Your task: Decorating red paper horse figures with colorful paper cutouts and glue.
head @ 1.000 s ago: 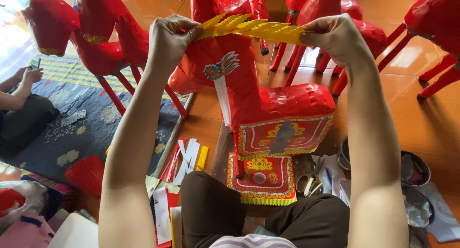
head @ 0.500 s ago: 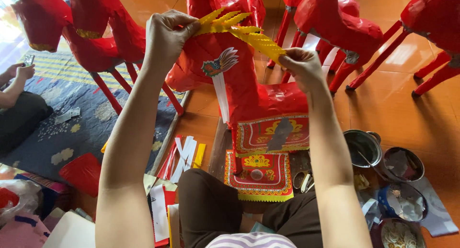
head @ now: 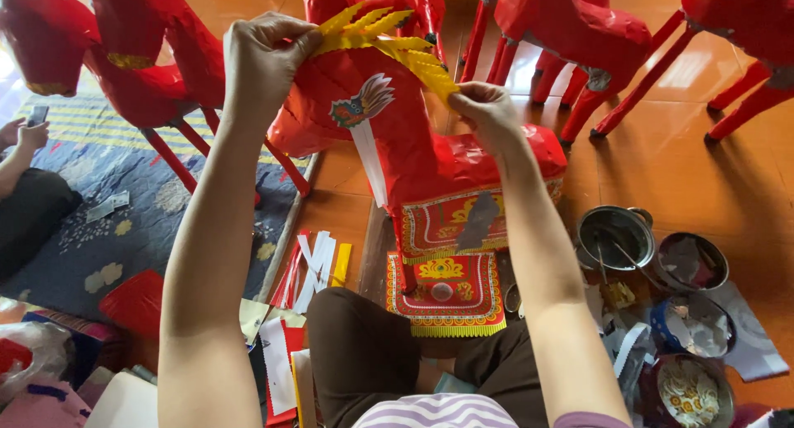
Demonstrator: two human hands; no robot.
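Yellow fringed paper strip (head: pixel 389 39) curves over the red paper horse (head: pixel 430 159).

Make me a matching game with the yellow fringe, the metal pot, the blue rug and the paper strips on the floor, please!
Things:
1. yellow fringe strip
2. metal pot
3. blue rug
4. white and red paper strips

Places:
A. on the floor to the right of the red paper horse
B. lying flat on the left side
C. held between the left hand and right hand
D. on the floor beside the rug's edge

Pairs: 1-C, 2-A, 3-B, 4-D
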